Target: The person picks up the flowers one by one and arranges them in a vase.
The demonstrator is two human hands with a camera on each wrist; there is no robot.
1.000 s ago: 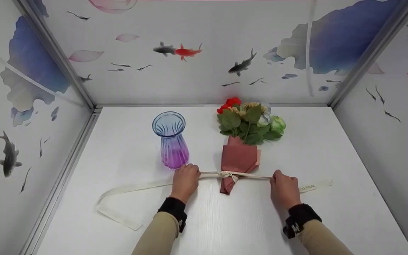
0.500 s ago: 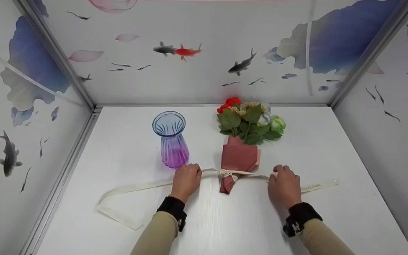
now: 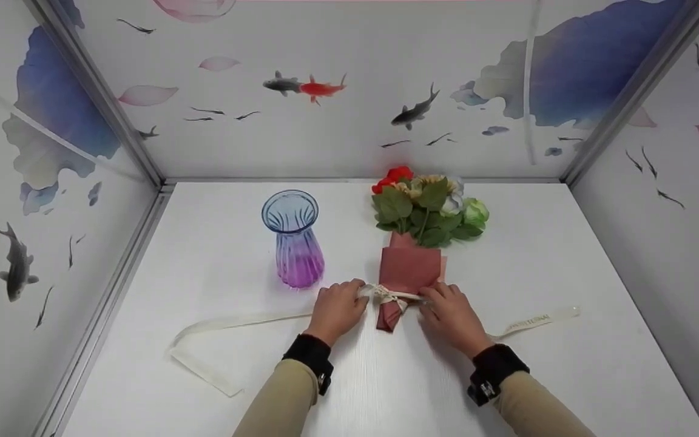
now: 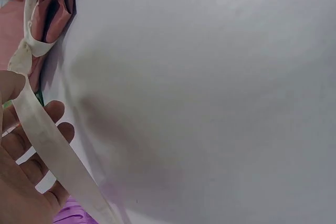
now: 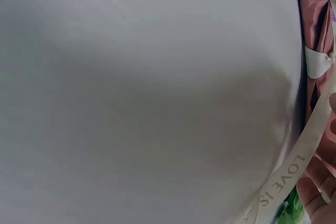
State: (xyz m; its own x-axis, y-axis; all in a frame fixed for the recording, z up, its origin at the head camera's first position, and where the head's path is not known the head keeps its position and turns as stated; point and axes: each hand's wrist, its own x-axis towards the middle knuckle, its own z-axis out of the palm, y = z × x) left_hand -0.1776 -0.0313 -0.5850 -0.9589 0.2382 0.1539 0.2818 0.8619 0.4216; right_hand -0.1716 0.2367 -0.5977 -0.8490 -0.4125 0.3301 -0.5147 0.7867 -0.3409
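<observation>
Between both hands (image 3: 338, 308) (image 3: 452, 317), seemingly pinching ribbon (image 4: 60, 153), the bouquet (image 3: 410, 270) lies lengthwise, blooms (image 3: 428, 185) pointing away.

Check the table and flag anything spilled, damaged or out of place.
Nothing stands out as spilled or damaged. The vase stands upright, the bouquet lies on its side, and the cream ribbon is knotted around its wrapping. Only one loose tail bends sharply, which looks untidy.
</observation>
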